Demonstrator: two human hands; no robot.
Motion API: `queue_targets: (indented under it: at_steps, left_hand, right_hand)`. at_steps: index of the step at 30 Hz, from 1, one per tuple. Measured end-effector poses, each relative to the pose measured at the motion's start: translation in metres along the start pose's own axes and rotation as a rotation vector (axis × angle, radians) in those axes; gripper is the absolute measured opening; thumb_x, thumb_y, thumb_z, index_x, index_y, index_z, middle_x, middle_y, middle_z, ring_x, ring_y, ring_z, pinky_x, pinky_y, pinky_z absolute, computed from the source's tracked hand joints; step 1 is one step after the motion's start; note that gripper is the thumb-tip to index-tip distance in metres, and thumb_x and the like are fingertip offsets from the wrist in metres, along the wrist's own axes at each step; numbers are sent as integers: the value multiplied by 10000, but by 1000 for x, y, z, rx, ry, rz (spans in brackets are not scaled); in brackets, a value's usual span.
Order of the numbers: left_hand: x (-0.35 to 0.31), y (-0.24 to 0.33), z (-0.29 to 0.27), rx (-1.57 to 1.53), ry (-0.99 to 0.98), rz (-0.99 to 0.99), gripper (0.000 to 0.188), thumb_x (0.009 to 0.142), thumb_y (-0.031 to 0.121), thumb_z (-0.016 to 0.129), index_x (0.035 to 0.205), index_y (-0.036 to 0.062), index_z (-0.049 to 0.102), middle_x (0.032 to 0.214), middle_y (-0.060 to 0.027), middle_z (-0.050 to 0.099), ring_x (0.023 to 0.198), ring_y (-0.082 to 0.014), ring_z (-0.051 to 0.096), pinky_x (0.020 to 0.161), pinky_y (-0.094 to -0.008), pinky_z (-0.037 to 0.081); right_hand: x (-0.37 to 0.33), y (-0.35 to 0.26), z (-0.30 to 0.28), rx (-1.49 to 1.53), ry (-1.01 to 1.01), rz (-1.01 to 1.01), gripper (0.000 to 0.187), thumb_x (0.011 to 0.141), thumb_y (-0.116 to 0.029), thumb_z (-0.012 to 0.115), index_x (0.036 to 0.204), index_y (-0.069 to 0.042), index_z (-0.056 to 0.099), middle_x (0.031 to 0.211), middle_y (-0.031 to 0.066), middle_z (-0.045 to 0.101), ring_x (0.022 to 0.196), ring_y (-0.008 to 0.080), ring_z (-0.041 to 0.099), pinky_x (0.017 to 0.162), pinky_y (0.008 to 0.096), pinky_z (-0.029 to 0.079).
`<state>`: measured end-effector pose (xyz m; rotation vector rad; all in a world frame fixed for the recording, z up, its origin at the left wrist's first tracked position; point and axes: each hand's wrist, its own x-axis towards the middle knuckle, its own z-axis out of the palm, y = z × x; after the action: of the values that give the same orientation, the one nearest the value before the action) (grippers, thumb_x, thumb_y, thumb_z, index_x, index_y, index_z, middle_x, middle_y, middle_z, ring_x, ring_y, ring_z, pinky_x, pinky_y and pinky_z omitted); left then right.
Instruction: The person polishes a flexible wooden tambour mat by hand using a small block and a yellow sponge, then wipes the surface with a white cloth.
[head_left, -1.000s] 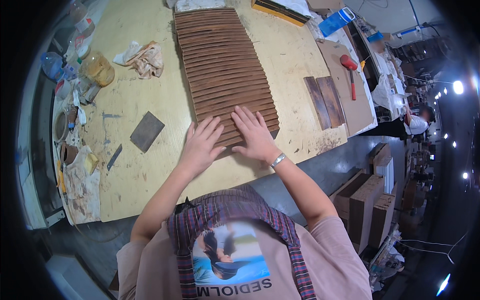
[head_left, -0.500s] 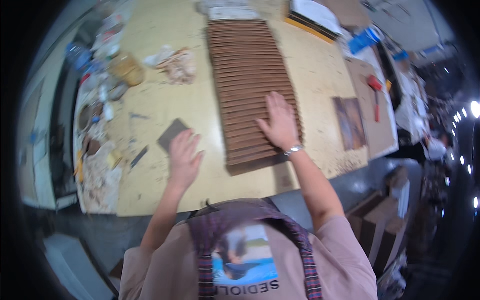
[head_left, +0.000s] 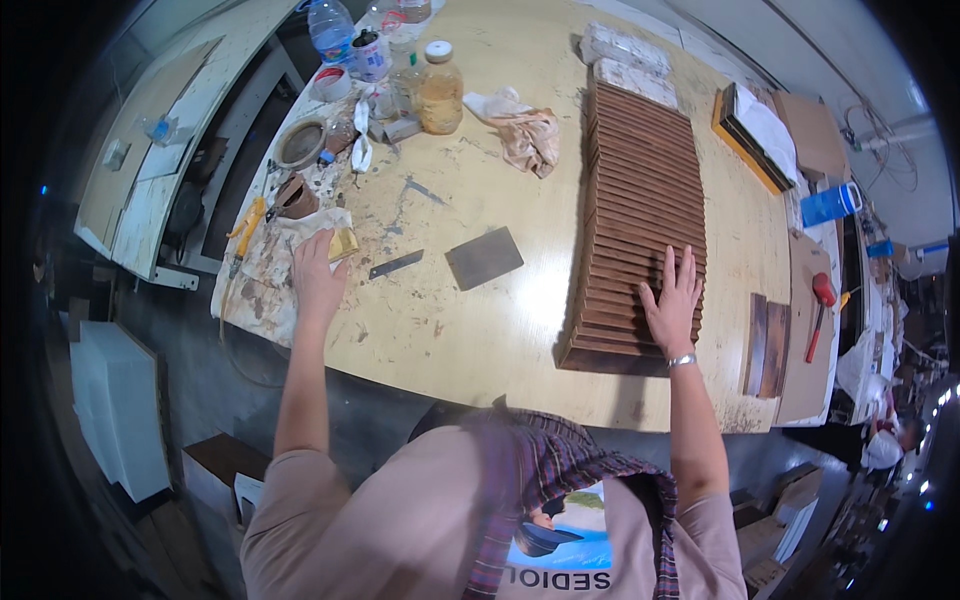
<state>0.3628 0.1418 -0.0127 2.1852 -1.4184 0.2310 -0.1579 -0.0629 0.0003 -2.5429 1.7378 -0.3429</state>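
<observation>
My right hand [head_left: 675,305] lies flat with fingers spread on a stack of brown wooden slats [head_left: 645,185], near its close end. The slats sit side by side in a long ridged row. Far to the left, my left hand [head_left: 318,278] reaches over a stained white cloth [head_left: 265,285]. Its fingers are stretched beside a small yellow block [head_left: 343,243], perhaps touching it; nothing is visibly gripped. Between my hands, a grey rectangular plate or sheet [head_left: 485,259] and a narrow dark blade-like strip [head_left: 397,264] rest on the table.
On the yellowish table [head_left: 500,340], a jar of amber liquid [head_left: 440,95], a crumpled cloth [head_left: 525,135] and a tape roll [head_left: 300,145] stand at the left and back. Dark wood pieces [head_left: 767,345] and a red-headed mallet [head_left: 820,305] lie at the right.
My left hand has moved left from the grey plate to the yellow block. My right hand stays on the slats. The view has swung left, shifting the table rightward in the picture.
</observation>
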Motion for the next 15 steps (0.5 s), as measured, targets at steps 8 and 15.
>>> queue_targets:
  at_steps: [8, 15]
  left_hand:
    - [-3, -7, 16, -4, -8, -115, 378, 802, 42, 725, 1164, 61, 616, 1212, -142, 625, 1162, -352, 560, 1006, -463, 428]
    - [-10, -6, 7, -188, 68, -420, 234, 904, 89, 688, 1114, 49, 592, 1141, -123, 669, 1074, -294, 633, 929, -433, 484]
  right_hand:
    - [1, -120, -21, 544, 67, -387, 660, 800, -70, 738, 1423, -49, 521, 1607, 277, 263, 1459, 450, 325, 1184, 486, 321]
    - [4, -184, 12, 847, -239, -627, 430, 845, -39, 708, 1269, -22, 636, 1354, 200, 585, 1277, 323, 573, 1071, 414, 477]
